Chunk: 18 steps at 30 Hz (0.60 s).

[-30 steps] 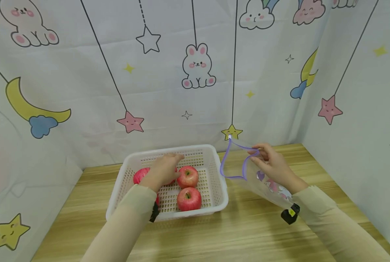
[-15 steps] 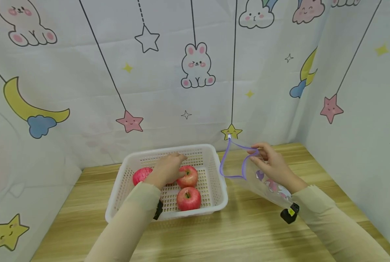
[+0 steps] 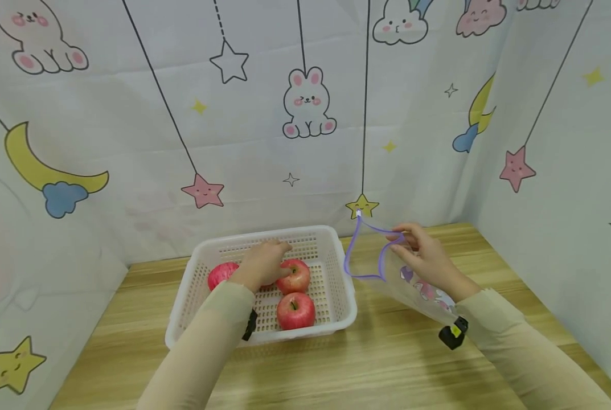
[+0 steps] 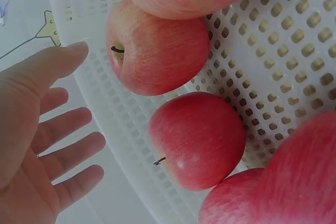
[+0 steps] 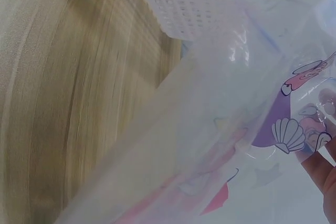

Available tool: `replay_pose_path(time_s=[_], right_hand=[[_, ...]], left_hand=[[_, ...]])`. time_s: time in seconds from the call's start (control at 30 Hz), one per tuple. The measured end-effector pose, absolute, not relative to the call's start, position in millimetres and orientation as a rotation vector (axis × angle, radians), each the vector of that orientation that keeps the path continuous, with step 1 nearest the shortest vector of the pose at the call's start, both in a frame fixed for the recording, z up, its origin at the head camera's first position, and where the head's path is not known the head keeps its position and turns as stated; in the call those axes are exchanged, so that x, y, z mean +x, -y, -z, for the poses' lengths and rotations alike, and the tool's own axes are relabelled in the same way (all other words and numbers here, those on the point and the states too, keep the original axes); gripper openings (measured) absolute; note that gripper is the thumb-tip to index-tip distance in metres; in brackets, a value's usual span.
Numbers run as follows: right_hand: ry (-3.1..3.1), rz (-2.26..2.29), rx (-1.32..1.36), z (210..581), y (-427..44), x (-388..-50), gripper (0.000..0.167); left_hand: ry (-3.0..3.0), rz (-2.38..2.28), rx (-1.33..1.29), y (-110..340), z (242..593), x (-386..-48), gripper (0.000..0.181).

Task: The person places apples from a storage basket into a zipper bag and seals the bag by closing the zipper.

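A white perforated plastic basket [image 3: 341, 302] holds several red apples. In the head view, one apple [image 3: 296, 311] lies nearest the front, another apple [image 3: 300, 278] lies behind it, and a third apple [image 3: 222, 275] shows at the left; my arm hides others. My left hand [image 3: 264, 265] is over the basket. The left wrist view shows its fingers [image 4: 73, 156] spread and holding nothing, apart from the apples [image 4: 197, 140]. With thumb and fingers my right hand [image 3: 428, 259] pinches the rim of a clear zip bag [image 3: 413, 290], purple-edged and printed, its mouth gaping toward the basket.
Basket and bag are on or over a wood-grain table [image 3: 310, 376]. A white cloth backdrop [image 3: 254, 148] with cartoon prints hangs behind the table and along both sides. Dark devices, such as the black one [image 3: 454, 333] at the right, are worn on both wrists.
Over the last second my left hand has shifted slightly to the right above the apples, uncovering less of the far-left side. My right hand and the bag have stayed in place.
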State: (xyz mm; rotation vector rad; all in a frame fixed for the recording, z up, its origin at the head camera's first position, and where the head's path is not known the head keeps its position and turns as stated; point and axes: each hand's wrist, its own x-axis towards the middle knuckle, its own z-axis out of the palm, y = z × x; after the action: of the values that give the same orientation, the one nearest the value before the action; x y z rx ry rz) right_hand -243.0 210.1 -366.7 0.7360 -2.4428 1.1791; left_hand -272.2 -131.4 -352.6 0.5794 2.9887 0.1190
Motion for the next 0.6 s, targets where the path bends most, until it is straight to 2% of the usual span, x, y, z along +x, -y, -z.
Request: replay_pose_path(time_s=[0.6], right_hand=[[2.442, -1.166, 0.753, 371.2, -208.6, -246.9, 0.031]], left_hand=[[-2.919, -0.238, 0.433, 125.1, 350.8, -279.1, 0.061]])
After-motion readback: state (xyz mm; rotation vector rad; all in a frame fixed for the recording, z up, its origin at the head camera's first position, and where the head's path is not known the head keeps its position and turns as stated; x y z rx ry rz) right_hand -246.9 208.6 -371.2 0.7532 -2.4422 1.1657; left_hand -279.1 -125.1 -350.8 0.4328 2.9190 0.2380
